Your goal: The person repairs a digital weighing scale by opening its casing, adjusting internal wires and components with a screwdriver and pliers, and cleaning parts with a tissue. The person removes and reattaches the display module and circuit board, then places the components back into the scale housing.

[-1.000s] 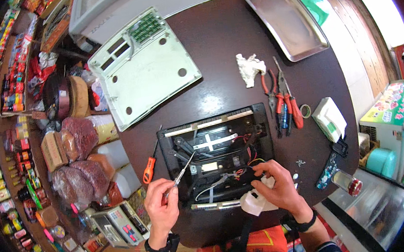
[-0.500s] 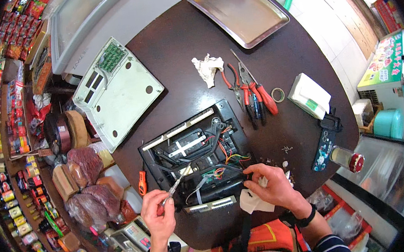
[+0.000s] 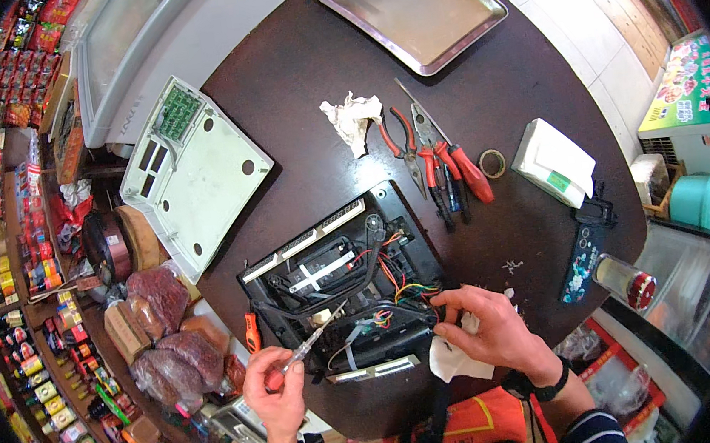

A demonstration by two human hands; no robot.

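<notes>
In front of me on the dark table lies the opened black base of an electronic scale (image 3: pixel 272 293), its coloured wires (image 3: pixel 409 291) and inner parts bare. My left hand (image 3: pixel 275 390) is closed around a screwdriver (image 3: pixel 309 345) with a reddish handle. The screwdriver's thin tip points over the middle of the base, beside a small pale block; whether it touches is unclear. At the base's right edge, my right hand (image 3: pixel 498 327) has thumb and forefinger on the rim near the wires. Some crumpled white tissue shows under its palm, above a white paper piece (image 3: pixel 456 361).
A pale green cover (image 3: pixel 221 166) with a circuit board lies left. Red-handled pliers (image 3: pixel 403 144), a tape roll (image 3: pixel 492 164), a white box (image 3: pixel 550 160), a metal tray (image 3: pixel 420 10) and a phone (image 3: pixel 577 264) lie around. An orange-handled tool (image 3: pixel 252 332) is beside the base.
The view has shifted slightly. The screwdriver tip has moved a little right over the base. My right thumb and forefinger remain at the right edge, a little further apart.
</notes>
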